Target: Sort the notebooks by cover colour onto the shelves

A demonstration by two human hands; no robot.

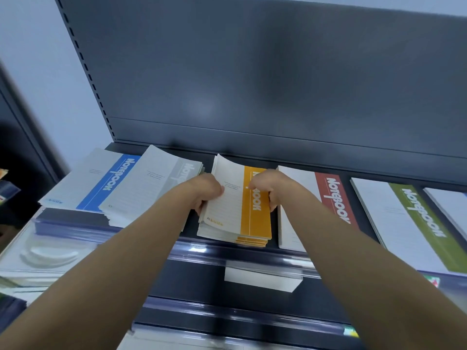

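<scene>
A stack of yellow-banded notebooks point(249, 223) lies in the middle of the dark top shelf point(192, 160). My left hand point(206, 192) grips the stack's left edge and my right hand point(265, 188) grips its right edge, thumbs on the top cover. The top cover's far left corner curls upward. To the left lie a grey-banded stack point(151, 188) and a blue-banded stack point(101, 183). On the right sit a red-banded stack point(331, 198), a green-banded stack point(414, 223) and the corner of one more notebook point(452, 208) at the frame's edge.
The shelf's dark back panel point(252, 84) rises behind the stacks, with a slotted upright point(83, 61) at its left. A white label point(261, 279) hangs on the shelf's front rail. Lower shelves point(227, 322) show below, and pale items point(48, 251) lie lower left.
</scene>
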